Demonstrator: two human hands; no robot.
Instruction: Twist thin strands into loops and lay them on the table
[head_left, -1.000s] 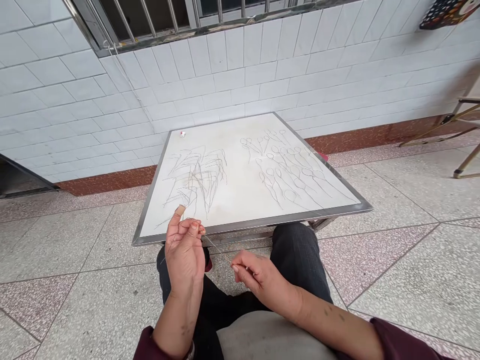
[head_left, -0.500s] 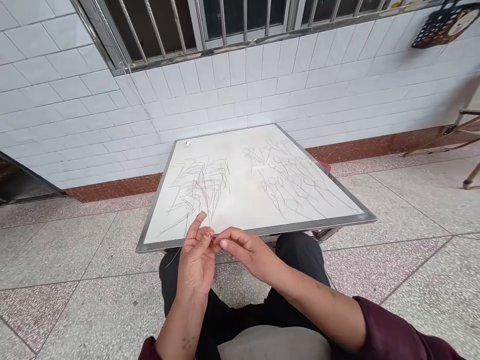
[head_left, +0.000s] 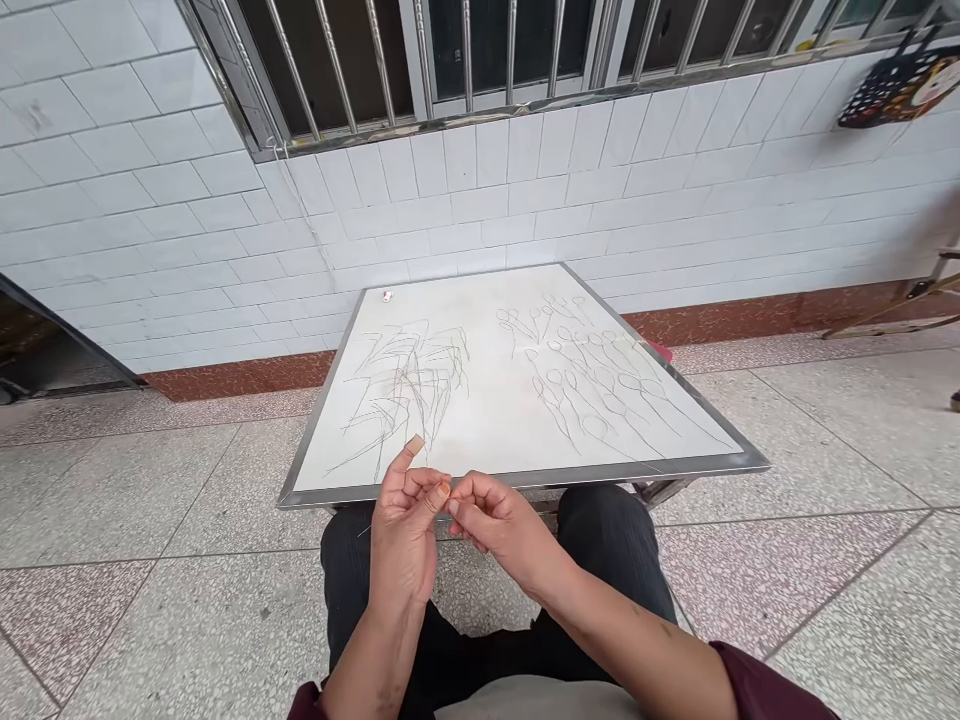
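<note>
My left hand point(head_left: 409, 525) pinches a thin wire point(head_left: 365, 530) between thumb and fingers, and its short end sticks out to the left. One finger of that hand, with a tan wrap on its tip, points up. Fingertips touching the left ones, my right hand point(head_left: 495, 520) is closed in a pinch on the same wire, mostly hidden there. Both hands are just in front of the near edge of a white table point(head_left: 495, 420). Bent wires point(head_left: 409, 380) lie in a tangled group on its left half, and wires with looped ends point(head_left: 592, 375) are spread over the right half.
A small white and red object point(head_left: 387, 297) sits at the table's back left corner. Behind stands a white tiled wall point(head_left: 465, 215) with a barred window point(head_left: 510, 50). A patterned bag point(head_left: 896, 85) hangs at upper right. My knees are under the near edge.
The whole view has shifted, with table and wall slightly lower and to the right. My hands stay together; the fingers have turned a little, and less wire shows between them.
</note>
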